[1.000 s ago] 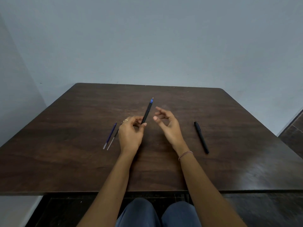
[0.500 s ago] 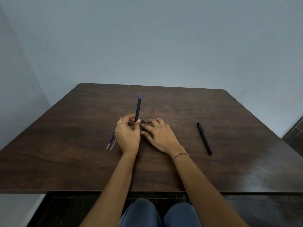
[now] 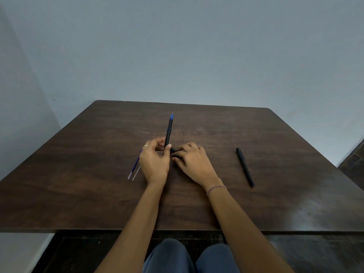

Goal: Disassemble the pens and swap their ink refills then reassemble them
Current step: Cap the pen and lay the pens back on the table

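My left hand (image 3: 155,161) grips a black pen with a blue tip (image 3: 169,131) near its lower end and holds it almost upright, tip pointing away from me. Just to its right, my right hand (image 3: 192,161) lies palm down on the table with its fingers curled round a small black pen part (image 3: 173,150), most of which is hidden. Two thin refills (image 3: 134,170), one blue and one clear, lie side by side on the table left of my left hand, partly covered by it. A second black pen (image 3: 244,166) lies capped on the table to the right.
The dark wooden table (image 3: 78,194) stands against a pale blue-grey wall. Its front edge runs just above my knees. A dark floor shows at the far right.
My left hand swung the pen from a rightward lean to near upright. My right hand dropped from the air onto the table and closed on the small black part.
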Demonstrator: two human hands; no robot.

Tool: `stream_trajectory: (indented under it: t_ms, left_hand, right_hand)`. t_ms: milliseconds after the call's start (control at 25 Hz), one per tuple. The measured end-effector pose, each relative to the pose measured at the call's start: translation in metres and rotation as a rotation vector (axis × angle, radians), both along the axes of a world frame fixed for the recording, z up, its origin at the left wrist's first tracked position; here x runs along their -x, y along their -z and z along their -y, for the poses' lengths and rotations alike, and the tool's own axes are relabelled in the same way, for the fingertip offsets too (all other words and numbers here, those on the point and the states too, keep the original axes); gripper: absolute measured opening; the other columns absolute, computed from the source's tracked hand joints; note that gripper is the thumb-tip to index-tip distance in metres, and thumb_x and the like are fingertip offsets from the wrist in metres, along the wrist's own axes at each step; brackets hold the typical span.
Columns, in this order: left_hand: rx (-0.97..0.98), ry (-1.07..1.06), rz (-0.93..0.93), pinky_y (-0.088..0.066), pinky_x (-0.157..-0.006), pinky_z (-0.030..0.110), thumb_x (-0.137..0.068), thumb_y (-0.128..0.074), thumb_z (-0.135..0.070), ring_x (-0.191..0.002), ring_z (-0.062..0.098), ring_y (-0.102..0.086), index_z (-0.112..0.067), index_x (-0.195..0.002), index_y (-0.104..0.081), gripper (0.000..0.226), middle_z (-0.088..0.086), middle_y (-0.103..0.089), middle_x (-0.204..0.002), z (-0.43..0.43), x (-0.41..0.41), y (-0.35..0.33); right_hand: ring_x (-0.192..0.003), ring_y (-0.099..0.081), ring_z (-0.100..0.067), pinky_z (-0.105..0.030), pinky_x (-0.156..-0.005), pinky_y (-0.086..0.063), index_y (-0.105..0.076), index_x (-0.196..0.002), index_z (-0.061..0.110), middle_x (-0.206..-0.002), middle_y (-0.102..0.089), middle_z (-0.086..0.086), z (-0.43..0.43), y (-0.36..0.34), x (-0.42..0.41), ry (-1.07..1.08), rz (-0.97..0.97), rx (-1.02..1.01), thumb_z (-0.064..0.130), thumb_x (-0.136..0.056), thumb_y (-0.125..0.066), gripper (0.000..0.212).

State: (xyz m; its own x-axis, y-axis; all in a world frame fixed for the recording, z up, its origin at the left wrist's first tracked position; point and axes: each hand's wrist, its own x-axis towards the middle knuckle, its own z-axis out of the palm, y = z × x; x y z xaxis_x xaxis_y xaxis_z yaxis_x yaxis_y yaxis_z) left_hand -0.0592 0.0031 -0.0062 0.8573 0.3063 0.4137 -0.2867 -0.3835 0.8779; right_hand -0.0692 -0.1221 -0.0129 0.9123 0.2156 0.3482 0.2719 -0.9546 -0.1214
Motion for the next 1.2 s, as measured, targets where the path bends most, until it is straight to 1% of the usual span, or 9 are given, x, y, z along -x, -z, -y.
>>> stream_trajectory:
  t_ms: [200, 360, 440, 560, 680, 840, 960, 1120, 1200]
  left_hand:
    - [-0.023, 0.043, 0.041, -0.055, -0.076, 0.033, -0.076, -0.076, -0.016, -0.08, 0.012, -0.063, -0.017, -0.098, -0.069, 0.023, -0.003, -0.064, -0.089, 0.001, 0.001, 0.001]
    - [-0.015, 0.092, 0.034, -0.054, -0.075, 0.026, -0.076, -0.077, -0.014, -0.074, 0.002, -0.06, -0.017, -0.097, -0.069, 0.023, -0.009, -0.061, -0.086, 0.001, 0.004, -0.002]
    - [-0.013, 0.123, 0.03, -0.052, -0.074, 0.022, -0.075, -0.077, -0.012, -0.073, -0.002, -0.058, -0.018, -0.097, -0.069, 0.023, -0.011, -0.061, -0.084, 0.002, 0.005, -0.003]
    - [-0.024, 0.155, 0.011, -0.047, -0.072, 0.009, -0.075, -0.077, -0.013, -0.071, -0.005, -0.057, -0.018, -0.097, -0.07, 0.023, -0.007, -0.064, -0.085, 0.003, 0.005, -0.003]
    - [-0.06, 0.203, -0.018, -0.043, -0.068, 0.0, -0.076, -0.077, -0.014, -0.072, -0.003, -0.058, -0.016, -0.099, -0.071, 0.024, -0.007, -0.064, -0.086, 0.005, 0.004, -0.002]
    - [-0.116, 0.272, -0.022, -0.043, -0.07, 0.001, -0.076, -0.077, -0.014, -0.073, 0.0, -0.059, -0.014, -0.1, -0.072, 0.024, -0.008, -0.064, -0.085, 0.007, 0.004, -0.001]
    - [-0.149, 0.297, -0.026, -0.041, -0.07, -0.001, -0.076, -0.076, -0.014, -0.073, 0.002, -0.059, -0.015, -0.1, -0.072, 0.024, -0.009, -0.063, -0.084, 0.007, 0.005, -0.001]
    - [-0.18, 0.324, -0.033, -0.042, -0.07, 0.0, -0.076, -0.077, -0.013, -0.074, 0.002, -0.06, -0.015, -0.099, -0.072, 0.024, -0.011, -0.062, -0.083, 0.008, 0.006, 0.0]
    - [-0.195, 0.34, -0.039, -0.044, -0.072, 0.003, -0.076, -0.077, -0.013, -0.074, 0.002, -0.06, -0.017, -0.098, -0.073, 0.023, -0.012, -0.062, -0.083, 0.008, 0.005, 0.0]
  right_hand:
    - [-0.105, -0.05, -0.017, -0.031, -0.083, -0.037, -0.07, -0.109, 0.025, -0.106, -0.063, 0.005, 0.004, -0.002, 0.001, 0.034, 0.067, -0.018, 0.031, -0.092, -0.055, 0.024]
    - [-0.098, -0.053, -0.016, -0.028, -0.08, -0.044, -0.072, -0.103, 0.02, -0.098, -0.065, 0.002, 0.007, -0.001, 0.001, 0.059, 0.092, -0.159, 0.019, -0.088, -0.063, 0.018]
    - [-0.095, -0.053, -0.013, -0.023, -0.079, -0.043, -0.073, -0.097, 0.019, -0.097, -0.065, 0.003, 0.009, 0.0, 0.0, 0.094, 0.088, -0.296, 0.014, -0.085, -0.066, 0.014]
    - [-0.085, -0.058, -0.009, -0.024, -0.078, -0.05, -0.069, -0.091, 0.019, -0.093, -0.068, 0.005, 0.014, 0.0, -0.001, 0.156, 0.163, -0.676, 0.008, -0.079, -0.072, 0.016]
    - [-0.08, -0.059, -0.004, -0.016, -0.075, -0.049, -0.063, -0.107, 0.019, -0.093, -0.064, 0.006, 0.021, -0.003, 0.0, 0.205, 0.164, -0.938, 0.005, -0.083, -0.068, 0.028]
    - [-0.091, -0.064, -0.013, -0.022, -0.082, -0.054, -0.056, -0.122, 0.031, -0.109, -0.059, 0.0, 0.028, -0.003, -0.002, 0.172, 0.172, -1.239, 0.003, -0.092, -0.056, 0.041]
    - [-0.098, -0.061, -0.009, -0.022, -0.086, -0.052, -0.057, -0.114, 0.036, -0.114, -0.058, -0.002, 0.03, -0.005, 0.0, 0.196, 0.204, -1.324, 0.004, -0.093, -0.054, 0.038]
    - [-0.088, -0.06, -0.007, -0.012, -0.075, -0.047, -0.06, -0.108, 0.022, -0.097, -0.065, -0.002, 0.034, -0.01, 0.001, 0.221, 0.29, -1.461, 0.006, -0.088, -0.063, 0.026]
    - [-0.084, -0.061, -0.007, -0.015, -0.077, -0.048, -0.06, -0.105, 0.021, -0.089, -0.066, 0.001, 0.038, -0.011, 0.0, 0.244, 0.344, -1.561, 0.008, -0.086, -0.067, 0.025]
